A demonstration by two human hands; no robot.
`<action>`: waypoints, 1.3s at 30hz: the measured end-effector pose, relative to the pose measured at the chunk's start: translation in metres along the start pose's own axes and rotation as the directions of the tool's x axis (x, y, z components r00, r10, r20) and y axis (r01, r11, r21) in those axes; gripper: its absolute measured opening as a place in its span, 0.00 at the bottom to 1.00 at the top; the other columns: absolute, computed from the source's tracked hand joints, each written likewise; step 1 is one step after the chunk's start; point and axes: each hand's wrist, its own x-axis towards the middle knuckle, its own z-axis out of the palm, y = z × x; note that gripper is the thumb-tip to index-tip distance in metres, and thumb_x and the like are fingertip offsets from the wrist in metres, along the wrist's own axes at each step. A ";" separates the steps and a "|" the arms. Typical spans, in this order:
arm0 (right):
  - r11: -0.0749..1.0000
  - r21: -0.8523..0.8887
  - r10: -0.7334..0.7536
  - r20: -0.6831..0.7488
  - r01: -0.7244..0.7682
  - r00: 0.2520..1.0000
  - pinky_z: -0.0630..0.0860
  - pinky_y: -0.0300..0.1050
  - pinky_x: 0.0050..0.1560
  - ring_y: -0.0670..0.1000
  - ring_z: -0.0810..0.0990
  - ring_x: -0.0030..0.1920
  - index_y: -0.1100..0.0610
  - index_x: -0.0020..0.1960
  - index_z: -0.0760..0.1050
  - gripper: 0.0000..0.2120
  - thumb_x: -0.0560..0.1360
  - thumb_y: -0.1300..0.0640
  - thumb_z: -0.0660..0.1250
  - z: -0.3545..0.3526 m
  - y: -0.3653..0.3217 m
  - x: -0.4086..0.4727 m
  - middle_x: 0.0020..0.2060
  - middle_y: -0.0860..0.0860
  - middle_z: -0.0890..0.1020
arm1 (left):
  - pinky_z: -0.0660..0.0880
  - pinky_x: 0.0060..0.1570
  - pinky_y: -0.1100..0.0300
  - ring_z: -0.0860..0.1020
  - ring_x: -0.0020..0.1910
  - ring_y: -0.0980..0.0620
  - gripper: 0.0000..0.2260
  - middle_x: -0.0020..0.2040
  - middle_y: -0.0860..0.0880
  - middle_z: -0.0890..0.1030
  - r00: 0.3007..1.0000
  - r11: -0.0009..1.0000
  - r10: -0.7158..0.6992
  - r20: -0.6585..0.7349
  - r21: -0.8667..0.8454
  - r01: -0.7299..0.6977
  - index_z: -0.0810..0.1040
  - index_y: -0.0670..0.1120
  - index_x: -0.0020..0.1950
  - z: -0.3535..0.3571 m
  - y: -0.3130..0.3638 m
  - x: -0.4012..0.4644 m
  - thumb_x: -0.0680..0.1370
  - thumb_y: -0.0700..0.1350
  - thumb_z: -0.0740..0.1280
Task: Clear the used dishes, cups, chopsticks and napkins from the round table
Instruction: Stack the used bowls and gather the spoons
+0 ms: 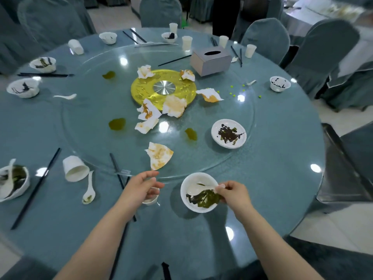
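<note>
A white bowl smeared with green sits near the table's front edge. My right hand pinches the handle of a white spoon lying in that bowl. My left hand curls around a small white cup, mostly hidden under the fingers, with black chopsticks beside it. A stained napkin lies just beyond, on the glass turntable.
Several dirty bowls, tipped cups, spoons, chopsticks and crumpled napkins ring the round table. A dirty plate and a grey tissue box stand right of the gold centre disc. Covered chairs surround the table.
</note>
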 end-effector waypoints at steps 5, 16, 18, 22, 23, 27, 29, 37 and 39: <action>0.978 0.207 -0.054 0.091 0.035 0.994 0.77 0.38 0.32 0.47 0.79 0.30 0.61 0.39 0.80 0.02 0.70 0.66 0.72 0.034 -0.026 -0.040 0.30 0.52 0.81 | 0.75 0.39 0.60 0.79 0.33 0.54 0.06 0.40 0.49 0.85 0.998 0.998 0.058 0.001 -0.017 -0.058 0.75 0.53 0.56 -0.024 -0.004 -0.019 0.80 0.44 0.62; 0.981 0.179 -0.125 0.298 0.073 0.946 0.77 0.41 0.34 0.50 0.77 0.30 0.63 0.41 0.79 0.02 0.72 0.65 0.69 0.143 -0.077 -0.096 0.30 0.53 0.81 | 0.73 0.26 0.64 0.74 0.23 0.54 0.10 0.27 0.50 0.80 0.978 0.985 0.165 -0.124 0.078 -0.156 0.75 0.57 0.55 -0.111 -0.017 -0.067 0.79 0.42 0.64; 0.985 0.161 -0.121 0.342 0.069 0.932 0.75 0.42 0.33 0.49 0.76 0.29 0.64 0.41 0.80 0.04 0.73 0.65 0.67 0.164 -0.083 -0.103 0.30 0.54 0.80 | 0.73 0.25 0.64 0.74 0.22 0.54 0.11 0.27 0.50 0.80 0.976 0.985 0.147 -0.161 0.109 -0.131 0.75 0.55 0.55 -0.131 -0.023 -0.074 0.79 0.40 0.63; 0.987 0.131 -0.136 0.379 0.092 0.915 0.76 0.44 0.35 0.50 0.79 0.33 0.60 0.42 0.82 0.07 0.74 0.63 0.65 0.206 -0.096 -0.117 0.34 0.54 0.83 | 0.72 0.24 0.63 0.74 0.21 0.54 0.10 0.25 0.49 0.80 0.960 0.992 0.109 -0.259 0.086 -0.090 0.75 0.52 0.56 -0.171 -0.037 -0.088 0.79 0.39 0.62; 0.984 0.147 -0.151 0.382 0.101 0.912 0.77 0.44 0.37 0.50 0.80 0.34 0.59 0.43 0.82 0.07 0.75 0.62 0.65 0.214 -0.099 -0.118 0.36 0.54 0.85 | 0.72 0.24 0.64 0.74 0.21 0.54 0.10 0.25 0.48 0.79 0.954 0.994 0.100 -0.284 0.073 -0.083 0.74 0.51 0.57 -0.179 -0.040 -0.091 0.79 0.38 0.62; 0.976 0.174 -0.194 0.418 0.131 0.887 0.78 0.41 0.40 0.49 0.84 0.38 0.56 0.45 0.83 0.06 0.76 0.58 0.67 0.239 -0.113 -0.119 0.40 0.51 0.86 | 0.71 0.23 0.65 0.75 0.21 0.55 0.11 0.26 0.47 0.80 0.907 0.999 0.041 -0.419 0.003 -0.044 0.74 0.50 0.60 -0.212 -0.054 -0.106 0.80 0.38 0.62; 0.971 0.213 -0.197 0.434 0.112 0.879 0.78 0.43 0.41 0.49 0.84 0.40 0.57 0.45 0.82 0.06 0.76 0.59 0.67 0.251 -0.119 -0.115 0.42 0.51 0.86 | 0.72 0.23 0.64 0.77 0.23 0.55 0.11 0.27 0.47 0.81 0.869 0.999 0.011 -0.494 -0.025 -0.026 0.74 0.51 0.60 -0.226 -0.061 -0.113 0.80 0.39 0.62; 0.980 0.020 -0.186 0.451 0.198 0.873 0.77 0.40 0.37 0.49 0.85 0.38 0.58 0.45 0.81 0.06 0.76 0.56 0.67 0.291 -0.136 -0.071 0.39 0.51 0.86 | 0.75 0.26 0.62 0.78 0.27 0.53 0.11 0.35 0.47 0.83 0.693 0.994 -0.110 -0.713 -0.096 0.059 0.72 0.55 0.59 -0.259 -0.081 -0.136 0.80 0.41 0.63; 0.965 -0.085 -0.185 0.459 0.250 0.869 0.77 0.39 0.36 0.46 0.85 0.36 0.59 0.45 0.80 0.07 0.76 0.57 0.66 0.302 -0.135 -0.057 0.38 0.51 0.85 | 0.75 0.26 0.63 0.79 0.28 0.52 0.12 0.36 0.48 0.83 0.652 0.990 -0.138 -0.746 -0.112 0.081 0.72 0.57 0.59 -0.263 -0.083 -0.141 0.80 0.42 0.63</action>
